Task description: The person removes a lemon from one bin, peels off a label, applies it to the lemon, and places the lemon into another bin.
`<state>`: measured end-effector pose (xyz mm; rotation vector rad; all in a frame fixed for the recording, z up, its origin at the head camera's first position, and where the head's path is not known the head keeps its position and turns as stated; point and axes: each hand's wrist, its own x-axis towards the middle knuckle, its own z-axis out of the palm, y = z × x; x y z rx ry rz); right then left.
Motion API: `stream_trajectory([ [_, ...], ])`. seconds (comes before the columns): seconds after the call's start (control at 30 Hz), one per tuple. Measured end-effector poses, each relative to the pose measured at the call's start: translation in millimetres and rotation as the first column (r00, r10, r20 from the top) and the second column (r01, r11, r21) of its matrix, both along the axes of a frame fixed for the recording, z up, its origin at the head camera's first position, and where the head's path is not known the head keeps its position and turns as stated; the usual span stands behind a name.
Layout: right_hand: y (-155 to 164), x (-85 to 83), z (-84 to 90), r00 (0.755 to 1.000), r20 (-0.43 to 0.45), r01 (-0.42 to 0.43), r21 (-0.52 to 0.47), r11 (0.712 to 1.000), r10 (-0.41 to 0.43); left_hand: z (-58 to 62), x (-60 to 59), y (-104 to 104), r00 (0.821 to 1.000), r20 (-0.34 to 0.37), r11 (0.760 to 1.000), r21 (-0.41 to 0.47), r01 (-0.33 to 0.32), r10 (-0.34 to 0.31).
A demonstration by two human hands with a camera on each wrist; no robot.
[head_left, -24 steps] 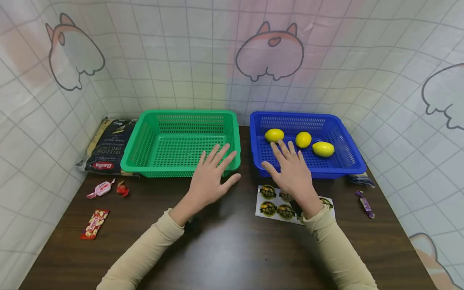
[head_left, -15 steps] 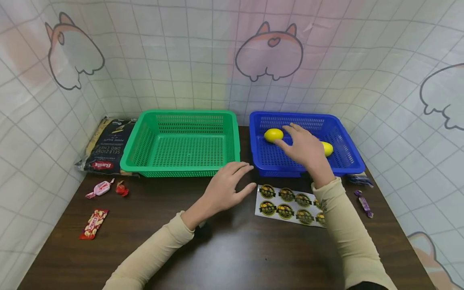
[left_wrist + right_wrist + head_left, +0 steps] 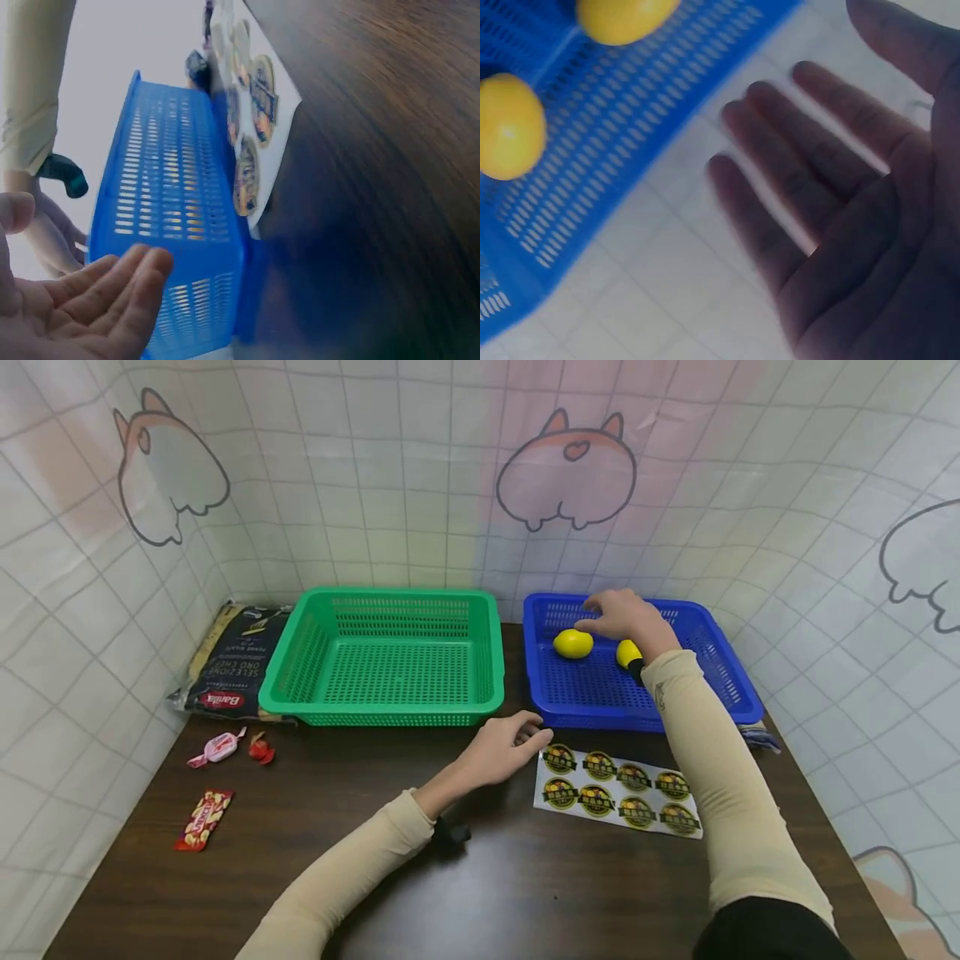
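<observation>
My right hand (image 3: pixel 626 617) hovers over the back of the blue plastic basket (image 3: pixel 585 692), its thumb side close to a yellow lemon (image 3: pixel 573 644). A second lemon (image 3: pixel 627 653) shows partly beside the wrist; the right hand and forearm hide the rest of the basket's contents. In the right wrist view the fingers are spread and extended with nothing in the palm, and two lemons lie in the basket. My left hand (image 3: pixel 504 747) is low at the basket's front left corner, beside a white sheet of round stickers (image 3: pixel 618 789). Its fingers are loosely bent, holding nothing.
Left of the blue basket stands a green basket (image 3: pixel 397 672), against a black pasta bag (image 3: pixel 240 662). A pink-wrapped candy (image 3: pixel 220 747), a red-wrapped candy (image 3: pixel 261 748) and a red snack packet (image 3: pixel 205 820) lie at the left. A curtain wall encloses the table's back and sides.
My right hand has moved from the basket's front to over its back, now covering the right side. My left hand has shifted right and down, from the green basket's corner toward the sticker sheet.
</observation>
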<state>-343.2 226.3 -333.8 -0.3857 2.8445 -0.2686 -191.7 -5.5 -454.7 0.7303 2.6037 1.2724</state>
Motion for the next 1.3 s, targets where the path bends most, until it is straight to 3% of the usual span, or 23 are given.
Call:
stream_trajectory([
  [0.07,-2.5,-11.4,-8.3,1.0,0.006,-0.021,-0.002,1.0,0.021,-3.9,-4.7,4.1,0.997,0.073,0.999,0.044,-0.032,0.029],
  [0.23,-12.6,-33.7,-34.4,0.999,0.032,-0.019,0.039,0.999,0.018,-10.2,-13.6,14.8,0.978,0.18,0.982,0.143,-0.127,0.1],
  [0.4,-18.2,-40.1,-62.6,0.995,0.082,0.043,0.092,0.995,-0.05,-15.3,-18.8,23.5,0.943,0.327,0.924,0.339,-0.178,0.061],
  [0.6,-9.9,-40.9,-83.1,0.995,0.044,0.085,0.13,0.988,-0.092,-14.6,-26.7,30.5,0.871,0.489,0.845,0.485,-0.224,-0.051],
  [0.73,-11.0,-36.3,-84.3,0.993,0.068,0.091,0.113,0.989,-0.099,-8.9,-30.9,30.6,0.807,0.588,0.79,0.52,-0.326,-0.054],
  [0.83,-12.8,-34.1,-83.0,0.992,0.08,0.088,0.097,0.991,-0.096,-5.1,-31.7,30.5,0.781,0.623,0.763,0.53,-0.37,-0.054],
  [1.0,-11.9,-33.2,-76.9,0.994,0.07,0.072,0.113,0.991,-0.08,-4.0,-31.3,30.5,0.781,0.622,0.774,0.52,-0.362,-0.052],
  [1.17,-17.0,-27.5,-60.9,0.999,0.022,0.041,0.105,0.994,-0.043,-10.7,-32.7,26.6,0.8,0.599,0.82,0.471,-0.324,-0.028],
  [1.3,-23.6,-7.7,-40.2,0.999,-0.036,0.034,0.02,0.999,-0.033,-15.2,-30.0,21.2,0.816,0.578,0.844,0.446,-0.297,-0.017],
])
